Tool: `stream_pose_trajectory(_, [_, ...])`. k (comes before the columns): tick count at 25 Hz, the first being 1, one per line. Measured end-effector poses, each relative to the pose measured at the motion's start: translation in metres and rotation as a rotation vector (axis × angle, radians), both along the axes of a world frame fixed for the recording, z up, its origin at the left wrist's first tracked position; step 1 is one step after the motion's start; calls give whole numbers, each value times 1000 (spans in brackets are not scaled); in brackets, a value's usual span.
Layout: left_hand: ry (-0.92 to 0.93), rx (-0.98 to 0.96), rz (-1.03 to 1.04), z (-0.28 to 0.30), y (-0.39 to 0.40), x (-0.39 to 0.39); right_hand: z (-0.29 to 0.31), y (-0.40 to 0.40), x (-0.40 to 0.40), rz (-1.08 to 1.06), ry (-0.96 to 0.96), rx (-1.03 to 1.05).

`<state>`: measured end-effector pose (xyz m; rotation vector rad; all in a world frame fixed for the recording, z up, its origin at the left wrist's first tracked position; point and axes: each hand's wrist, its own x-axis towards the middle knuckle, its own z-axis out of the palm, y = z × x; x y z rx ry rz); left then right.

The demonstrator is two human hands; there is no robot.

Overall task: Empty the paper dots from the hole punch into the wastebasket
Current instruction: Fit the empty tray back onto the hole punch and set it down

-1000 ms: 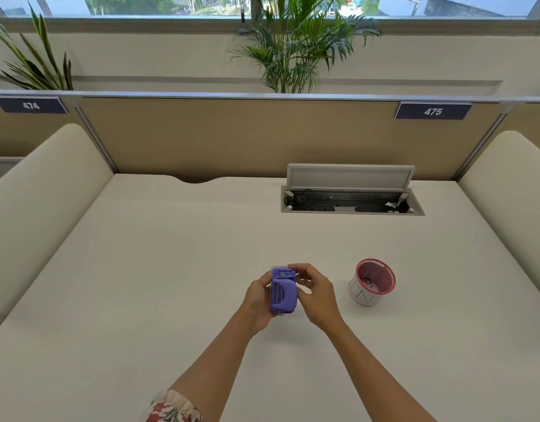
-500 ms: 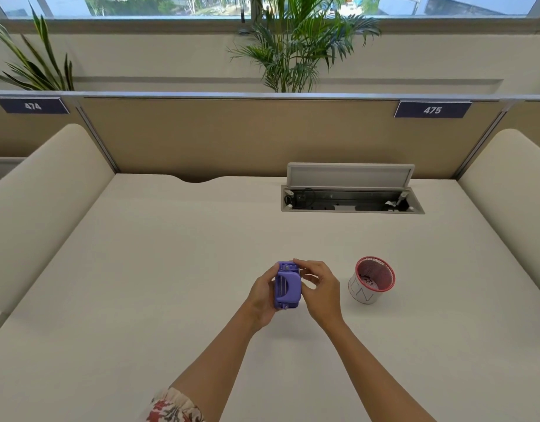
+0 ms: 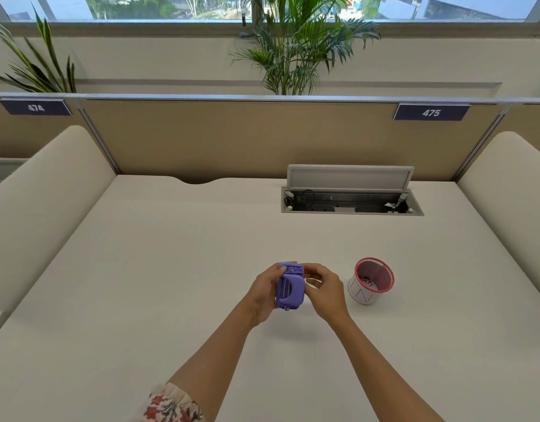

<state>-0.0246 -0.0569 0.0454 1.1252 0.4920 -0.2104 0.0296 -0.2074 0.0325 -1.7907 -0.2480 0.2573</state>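
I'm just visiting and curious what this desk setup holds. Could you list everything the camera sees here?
hole punch: one, purple, held above the desk between both hands
wastebasket: one, small, red rim and white wall, on the desk to the right of the hands, bits of paper inside
desk: one, cream
cable tray: one, grey, lid up, set into the desk at the back
partition: one, tan, behind the desk
number signs: two, dark blue, 474 and 475, on the partition
side cushions: two, cream, left and right of the desk
plants: two, green, behind the partition
window: one, along the top
sleeve: one, floral, left arm
left hand: one, holding the punch
right hand: one, fingers at the punch's top
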Motion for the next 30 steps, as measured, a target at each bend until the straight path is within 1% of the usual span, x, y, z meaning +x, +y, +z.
stream_pose_trajectory(5, [84, 2, 49, 2, -5, 2, 0, 2, -2, -21, -45, -25])
stream_pose_trajectory(11, [153, -2, 82, 2, -5, 8, 1, 3, -3, -63, -41, -40])
stream_pose_trajectory(15, [206, -76, 187, 1, -7, 9, -1, 5, -2, -91, 111, -41])
stream_pose_trajectory(18, [208, -135, 297, 0, -6, 11, -7, 3, -2, -36, 312, -101])
stream_pose_trajectory(20, [188, -137, 323, 0, -6, 13, -10, 4, -6, 23, 462, -37])
stream_pose_trajectory(21, [180, -131, 327, -1, -6, 13, -9, 4, -7, 29, 496, -1])
stream_pose_trajectory(23, [176, -126, 336, -2, -6, 13, -8, 7, -6, 6, 491, 17])
stream_pose_trajectory(27, [201, -141, 355, -6, -7, 14, -5, 10, -4, -25, 445, -42])
stream_pose_trajectory(30, [187, -123, 351, -8, -5, 17, -6, 11, -2, -25, 458, -8])
